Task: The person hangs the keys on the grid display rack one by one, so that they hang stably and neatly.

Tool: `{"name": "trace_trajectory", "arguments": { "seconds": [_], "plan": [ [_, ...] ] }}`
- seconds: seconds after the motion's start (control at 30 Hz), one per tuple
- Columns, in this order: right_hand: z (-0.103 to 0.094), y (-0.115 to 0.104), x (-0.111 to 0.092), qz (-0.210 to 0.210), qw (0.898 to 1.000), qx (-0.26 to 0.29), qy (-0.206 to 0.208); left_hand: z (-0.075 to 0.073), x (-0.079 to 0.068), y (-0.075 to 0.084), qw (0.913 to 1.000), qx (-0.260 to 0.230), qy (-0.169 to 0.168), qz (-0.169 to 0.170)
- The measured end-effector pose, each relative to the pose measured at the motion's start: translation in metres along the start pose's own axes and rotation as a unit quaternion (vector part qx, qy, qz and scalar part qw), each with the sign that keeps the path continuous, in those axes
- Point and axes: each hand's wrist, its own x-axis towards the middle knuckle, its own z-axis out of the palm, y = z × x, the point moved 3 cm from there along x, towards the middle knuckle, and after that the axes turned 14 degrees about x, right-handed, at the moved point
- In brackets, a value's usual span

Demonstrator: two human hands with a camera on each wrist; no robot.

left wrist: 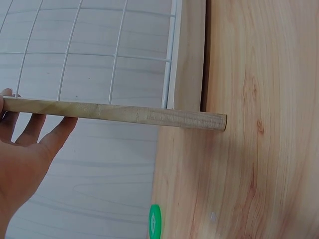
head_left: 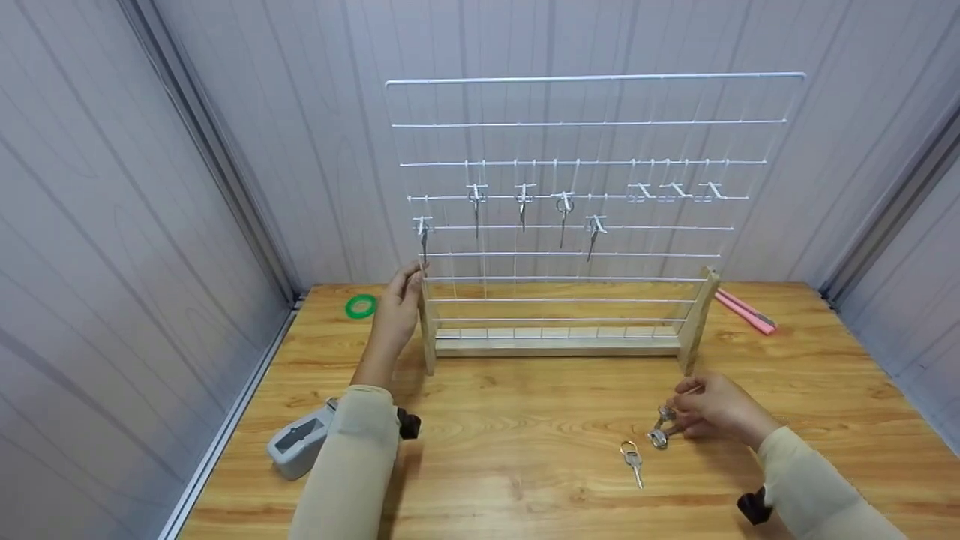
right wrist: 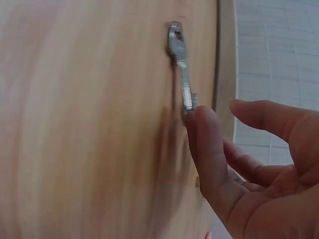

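Observation:
A white wire grid rack (head_left: 596, 77) stands upright in a wooden base with two side posts. My left hand (head_left: 397, 304) grips the upper end of its left post (left wrist: 124, 113), fingers against the wood. Several hooks on the grid carry keys (head_left: 562, 225); the hooks at the upper right (head_left: 675, 190) bear none. To the right, in front of the base, my right hand (head_left: 721, 409) pinches a silver key (right wrist: 184, 79) by its blade tip, its head pointing away from the fingers. Another key with a ring (head_left: 632, 457) lies on the table beside that hand.
The wood-grain table (head_left: 510, 450) stands between panelled walls. A green ring-shaped roll (head_left: 361, 306) lies left of the rack. A grey plastic object with a hollow (head_left: 296, 446) sits beside my left forearm. Behind the right post lies a pink long-handled item (head_left: 746, 311).

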Motion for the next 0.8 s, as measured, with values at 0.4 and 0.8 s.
{"name": "trace_trajectory", "arguments": {
  "seconds": [0.4,0.8],
  "plan": [
    [0.007,0.008,0.005,-0.003,0.998,-0.056,0.025,0.000,0.002,-0.001,1.0000,-0.008,-0.002,0.002],
    [0.014,0.012,0.005,-0.046,0.992,-0.111,0.034,0.000,0.002,-0.002,1.0000,-0.004,0.003,0.002]
  ]
}}
